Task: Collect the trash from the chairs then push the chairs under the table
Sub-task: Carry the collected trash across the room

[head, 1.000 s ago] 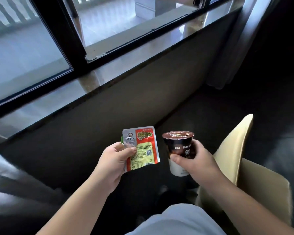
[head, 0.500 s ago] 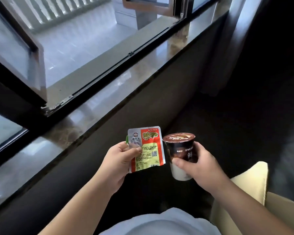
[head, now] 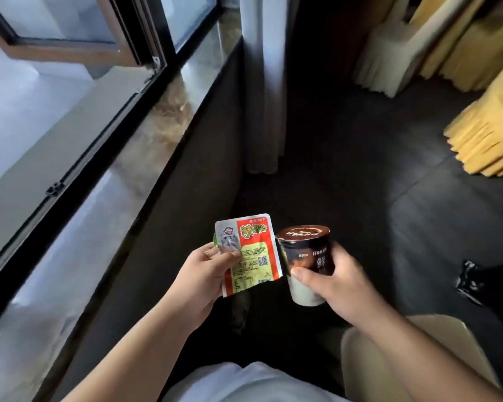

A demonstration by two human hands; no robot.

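My left hand [head: 199,278] pinches a flat red, yellow and silver snack wrapper [head: 251,253] by its left edge. Beside it, my right hand [head: 336,288] grips a dark brown and white paper cup [head: 304,256] with a sealed brown lid, held upright. Wrapper and cup almost touch in front of my body. A cream-covered chair [head: 436,352] stands at the lower right, under my right forearm. Another cream-covered chair [head: 389,50] stands at the top right.
A marble window sill [head: 105,204] and dark window frame run along the left. A pale curtain [head: 263,82] hangs at the top middle. Yellow pleated cloth [head: 488,134] hangs at the right. A crumpled black bag [head: 471,282] lies on the dark floor at the right edge.
My view has swung to the right along the window, bringing the curtain, yellow cloth and black bag into sight. Both hands keep the same hold on the wrapper and the cup.
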